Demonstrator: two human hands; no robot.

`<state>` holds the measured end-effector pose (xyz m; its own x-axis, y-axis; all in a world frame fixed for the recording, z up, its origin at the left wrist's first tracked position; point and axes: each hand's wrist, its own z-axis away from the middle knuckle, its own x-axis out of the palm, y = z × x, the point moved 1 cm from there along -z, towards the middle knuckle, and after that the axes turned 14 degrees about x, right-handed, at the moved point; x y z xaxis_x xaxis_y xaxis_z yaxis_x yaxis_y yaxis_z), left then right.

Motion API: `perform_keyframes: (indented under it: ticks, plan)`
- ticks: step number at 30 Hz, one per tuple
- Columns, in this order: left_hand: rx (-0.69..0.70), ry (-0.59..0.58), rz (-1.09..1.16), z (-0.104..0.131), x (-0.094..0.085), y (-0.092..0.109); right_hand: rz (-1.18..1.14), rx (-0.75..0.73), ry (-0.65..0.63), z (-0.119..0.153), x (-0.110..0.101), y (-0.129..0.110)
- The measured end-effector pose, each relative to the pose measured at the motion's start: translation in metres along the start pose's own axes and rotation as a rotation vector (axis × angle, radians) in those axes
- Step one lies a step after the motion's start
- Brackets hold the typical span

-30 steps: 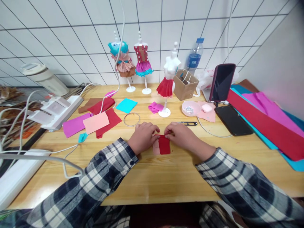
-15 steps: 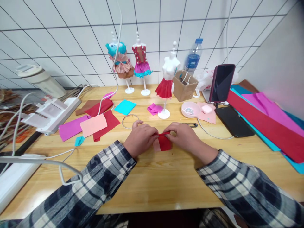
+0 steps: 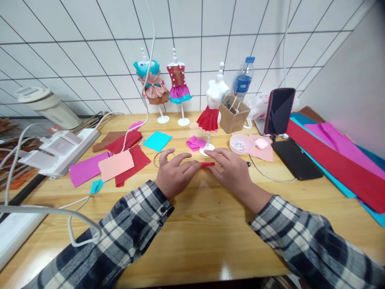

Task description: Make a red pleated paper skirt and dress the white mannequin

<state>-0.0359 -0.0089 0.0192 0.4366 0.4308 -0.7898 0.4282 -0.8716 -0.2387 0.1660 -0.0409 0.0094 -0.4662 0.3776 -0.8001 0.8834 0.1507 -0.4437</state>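
Observation:
A narrow folded piece of red crepe paper (image 3: 208, 163) lies low over the table between both hands. The fingertips of my left hand (image 3: 176, 172) are at its left end, with the upper fingers lifted and bent. On the other side, my right hand (image 3: 230, 168) has its thumb and fingers around the right end. Just behind the hands stands a white mini mannequin (image 3: 215, 93) wearing a red skirt (image 3: 208, 119). A folded magenta paper (image 3: 196, 143) lies left of its base. Beside my left hand is a thin ring (image 3: 155, 159), partly covered by the fingers.
Coloured paper pieces (image 3: 116, 165) lie at left near a power strip (image 3: 73, 154) and loose cables. Two dressed mannequins (image 3: 179, 84), a cardboard box (image 3: 234, 116) and a bottle (image 3: 244, 80) stand behind. At right are a bead dish (image 3: 241, 144), phones (image 3: 296, 160) and long paper sheets (image 3: 339, 164).
The red piece with its pink part, hanging open below my fingers before, is now a narrow red strip. My left fingers have lifted and spread somewhat; the camera view has tilted slightly up.

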Motion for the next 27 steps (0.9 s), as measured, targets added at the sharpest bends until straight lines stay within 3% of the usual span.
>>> perform_keyframes:
  ticks: [12, 17, 27]
  plan:
    - [0.010, 0.003, -0.046, -0.003, 0.000, 0.007, 0.020, -0.037, -0.073, 0.005, 0.003, 0.001]
    - [-0.045, 0.002, 0.029, -0.004, -0.003, 0.008, 0.009, -0.019, -0.100, 0.007, 0.003, 0.003]
    - [-0.147, -0.346, 0.239, 0.006, -0.003, 0.027, 0.030, -0.073, -0.481, 0.016, 0.002, 0.008]
